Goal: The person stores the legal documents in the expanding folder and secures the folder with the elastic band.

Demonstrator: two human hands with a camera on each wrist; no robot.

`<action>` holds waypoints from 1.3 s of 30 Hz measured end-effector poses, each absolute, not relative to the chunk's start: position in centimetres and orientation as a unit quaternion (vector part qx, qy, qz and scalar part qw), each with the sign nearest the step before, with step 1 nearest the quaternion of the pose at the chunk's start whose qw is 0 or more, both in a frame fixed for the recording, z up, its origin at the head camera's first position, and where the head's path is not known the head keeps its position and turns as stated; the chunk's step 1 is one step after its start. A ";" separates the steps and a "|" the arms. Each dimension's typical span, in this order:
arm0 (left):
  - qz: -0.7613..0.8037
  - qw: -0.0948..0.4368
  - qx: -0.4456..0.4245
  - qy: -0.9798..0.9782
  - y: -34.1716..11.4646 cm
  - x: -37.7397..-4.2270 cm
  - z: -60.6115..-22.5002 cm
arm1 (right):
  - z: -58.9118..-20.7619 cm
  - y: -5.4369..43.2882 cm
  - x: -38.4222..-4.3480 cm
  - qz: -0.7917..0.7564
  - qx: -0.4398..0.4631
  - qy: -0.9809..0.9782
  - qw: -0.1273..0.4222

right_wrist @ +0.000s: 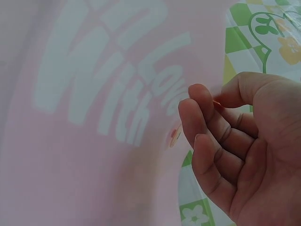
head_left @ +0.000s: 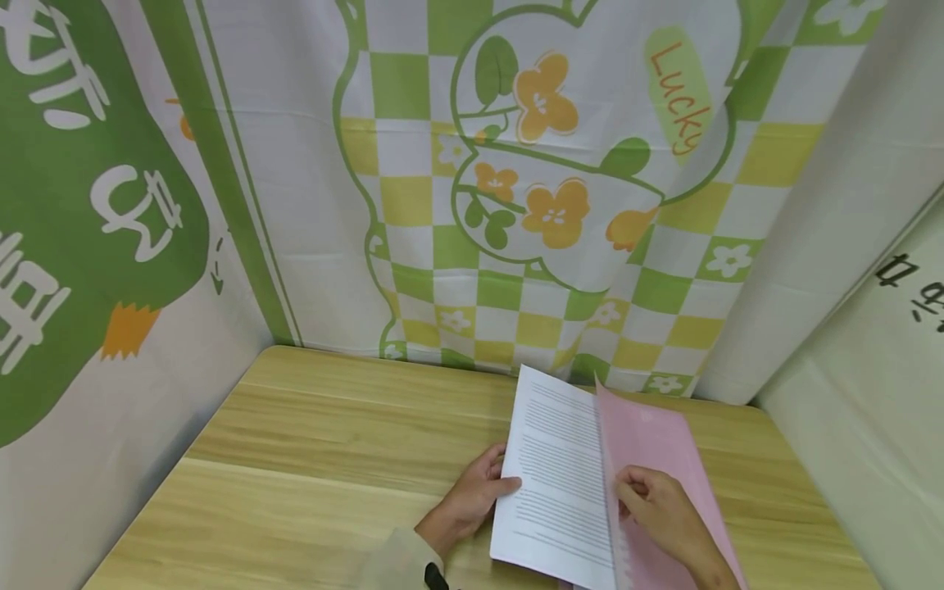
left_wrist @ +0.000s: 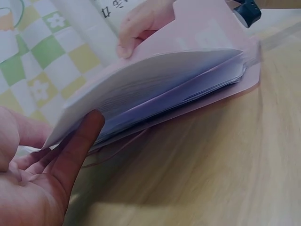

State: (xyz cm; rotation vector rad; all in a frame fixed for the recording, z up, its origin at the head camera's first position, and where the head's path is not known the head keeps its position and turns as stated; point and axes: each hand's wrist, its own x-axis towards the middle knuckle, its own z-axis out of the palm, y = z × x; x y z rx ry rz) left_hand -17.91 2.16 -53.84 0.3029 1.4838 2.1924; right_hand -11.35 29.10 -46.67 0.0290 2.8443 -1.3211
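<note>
A pink folder (head_left: 656,434) stands open above the table, with a printed white sheet (head_left: 560,475) on its left side. My left hand (head_left: 475,492) grips the sheet's left edge, thumb over the print and fingers beneath. In the left wrist view, more sheets (left_wrist: 221,77) lie stacked below the raised page. My right hand (head_left: 664,508) pinches the edge of the pink cover, its other fingers curled. The right wrist view shows white lettering (right_wrist: 80,80) on the cover beside that hand (right_wrist: 254,141).
The wood-grain table (head_left: 295,459) extends to the left of the folder. Behind it hangs a green, yellow and white checked curtain (head_left: 406,164). Pale printed cloth (head_left: 870,426) closes in the right side, and another panel (head_left: 88,492) the left.
</note>
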 end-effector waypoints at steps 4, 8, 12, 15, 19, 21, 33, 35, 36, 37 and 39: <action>0.799 0.234 0.108 0.543 3.0 -17.7 -53.9 | -46.6 29.0 -11.4 -0.424 0.009 0.906 0.002; 0.799 0.232 0.103 0.545 3.8 -17.5 -53.8 | -46.6 28.9 -11.3 -0.421 0.010 0.907 0.000; 0.799 0.234 0.097 0.546 4.4 -17.3 -53.7 | -46.6 28.9 -11.4 -0.420 0.013 0.908 -0.001; 0.801 0.230 0.092 0.545 4.9 -17.2 -53.6 | -46.6 28.9 -11.4 -0.420 0.014 0.907 -0.001; 0.802 0.221 0.092 0.547 5.6 -17.2 -53.7 | -46.6 28.9 -11.5 -0.421 0.013 0.907 -0.003; 0.803 0.220 0.096 0.546 6.0 -17.2 -54.0 | -46.6 28.9 -11.5 -0.423 0.013 0.906 -0.004; 0.793 0.231 0.109 0.553 7.3 -16.7 -53.6 | -46.7 28.9 -11.4 -0.415 -0.005 0.910 -0.016; 0.793 0.235 0.112 0.551 7.5 -16.6 -53.5 | -46.7 28.9 -11.4 -0.413 -0.009 0.910 -0.018; 0.792 0.237 0.115 0.551 7.6 -16.6 -53.6 | -46.7 28.9 -11.4 -0.413 -0.010 0.910 -0.019; 0.792 0.238 0.118 0.550 7.8 -16.6 -53.6 | -46.7 28.9 -11.4 -0.414 -0.012 0.910 -0.020; 0.792 0.239 0.120 0.550 8.1 -16.5 -53.7 | -46.6 28.9 -11.3 -0.416 -0.011 0.909 -0.018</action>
